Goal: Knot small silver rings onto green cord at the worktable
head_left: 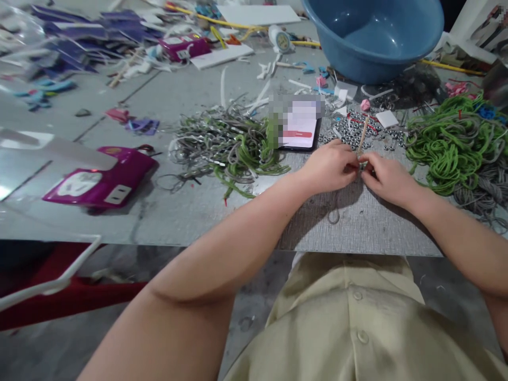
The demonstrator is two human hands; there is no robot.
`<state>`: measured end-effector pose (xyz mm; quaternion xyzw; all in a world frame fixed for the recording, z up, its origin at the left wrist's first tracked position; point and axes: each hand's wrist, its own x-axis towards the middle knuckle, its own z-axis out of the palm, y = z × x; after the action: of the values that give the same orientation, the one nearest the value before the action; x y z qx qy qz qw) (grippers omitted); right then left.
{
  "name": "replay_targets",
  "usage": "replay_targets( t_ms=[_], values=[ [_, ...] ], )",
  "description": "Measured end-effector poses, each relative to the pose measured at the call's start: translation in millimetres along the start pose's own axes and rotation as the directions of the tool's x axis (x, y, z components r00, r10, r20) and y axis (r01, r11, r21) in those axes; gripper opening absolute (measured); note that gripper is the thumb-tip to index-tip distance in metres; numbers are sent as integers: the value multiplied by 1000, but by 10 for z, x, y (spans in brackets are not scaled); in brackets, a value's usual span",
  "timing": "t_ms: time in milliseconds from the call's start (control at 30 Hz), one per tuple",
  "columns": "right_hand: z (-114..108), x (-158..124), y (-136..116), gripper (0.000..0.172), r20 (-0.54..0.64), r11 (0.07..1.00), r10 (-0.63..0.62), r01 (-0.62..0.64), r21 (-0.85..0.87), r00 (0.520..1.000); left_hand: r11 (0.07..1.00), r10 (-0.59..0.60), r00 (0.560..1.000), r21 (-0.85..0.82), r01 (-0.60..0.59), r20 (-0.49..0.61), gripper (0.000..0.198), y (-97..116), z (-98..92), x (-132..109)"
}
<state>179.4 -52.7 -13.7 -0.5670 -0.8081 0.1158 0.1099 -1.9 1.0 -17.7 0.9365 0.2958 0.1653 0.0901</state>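
Hands Meet Amid Cord and Metal Beads

A blue basin (369,71) stands at the far side of a cluttered tabletop (389,235), beyond a scatter of small metal beads (345,129). A heap of green cord (440,140) lies near the right hand (387,174), a grey-and-green tangle (222,143) farther off to the left, with a phone (297,142) between that tangle and the left hand (331,165). A magenta device (99,182) sits well apart at far left. Both forearms slant inward over the near edge, palms turned down, fingertips almost meeting. A thin wooden stick (363,135) rises, tilted, just behind those fingertips, its lower end at the hands. Each grip is curled inward, thumb near fingers; at this size, whether either is closed on the stick cannot be told.
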Motion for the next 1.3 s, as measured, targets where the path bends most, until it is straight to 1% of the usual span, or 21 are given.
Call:
replay_targets(
  t_ms=[133,233,333,433,533,567,633,700,767,833,867,900,933,967,1000,1033,1067,1100,1167,1233,1300],
  values=[
    [12,-4,-10,39,-25,998,-20,21,54,999,1000,7,1000,-13,-6,29,27,6,1,0],
    [-19,-10,-16,36,-35,998,-21,24,60,999,1000,7,1000,-27,-7,29,26,2,7,2],
    [-161,-11,46,26,-59,1000,-16,18,21,998,999,-1,999,-52,3,38,25,-4,8,4],
    [-385,-25,210,20,-57,999,-6,3,-48,998,998,-8,999,-60,10,33,25,-7,1,7],
    [-554,-54,411,23,102,980,42,-21,-198,994,999,-16,1000,-50,16,9,25,-15,0,9],
    [-581,-63,465,24,172,964,85,-38,-263,981,999,-16,1000,-49,16,4,25,-19,2,9],
    [-593,-75,536,25,260,922,186,-77,-380,948,998,-19,1000,-56,18,-2,25,-29,8,7],
    [-573,-72,560,22,288,887,260,-111,-447,922,998,-24,1000,-63,23,-11,25,-35,12,4],
    [-549,-55,555,19,286,888,277,-131,-441,917,998,-25,999,-61,24,-21,25,-34,10,0],
    [-531,-29,530,15,258,928,246,-151,-341,934,998,-25,999,-58,23,-33,24,-24,1,-4],
    [-521,-14,510,14,223,956,223,-168,-240,949,998,-24,999,-59,21,-43,24,-16,-5,-6],
    [-509,2,485,14,171,977,207,-192,-96,963,998,-20,998,-63,16,-53,24,-8,-11,-8],
    [-493,18,455,15,102,972,210,-219,86,972,998,-15,998,-69,11,-65,23,2,-18,-10],
    [-473,34,421,16,37,928,235,-235,288,971,997,-10,997,-75,5,-76,23,12,-23,-12],
    [-448,50,387,17,-21,842,279,-234,487,960,997,-5,996,-82,-2,-86,24,23,-28,-14],
    [-421,65,356,19,-57,733,326,-214,645,944,996,-4,995,-89,-5,-99,25,32,-31,-16],
    [-392,79,330,20,-69,630,357,-185,754,932,995,-6,994,-98,-5,-111,26,40,-33,-19],
    [-363,92,311,21,-79,543,382,-155,825,921,994,-11,992,-108,-2,-124,27,47,-33,-21],
    [-312,111,292,23,-77,425,411,-116,898,908,992,-20,989,-130,2,-143,29,53,-26,-25],
    [-272,121,286,24,-70,361,430,-100,927,900,989,-24,988,-149,1,-151,29,51,-11,-25],
    [-241,125,273,24,-55,333,430,-102,937,901,987,-32,988,-160,7,-154,29,49,8,-20]
  ],
)
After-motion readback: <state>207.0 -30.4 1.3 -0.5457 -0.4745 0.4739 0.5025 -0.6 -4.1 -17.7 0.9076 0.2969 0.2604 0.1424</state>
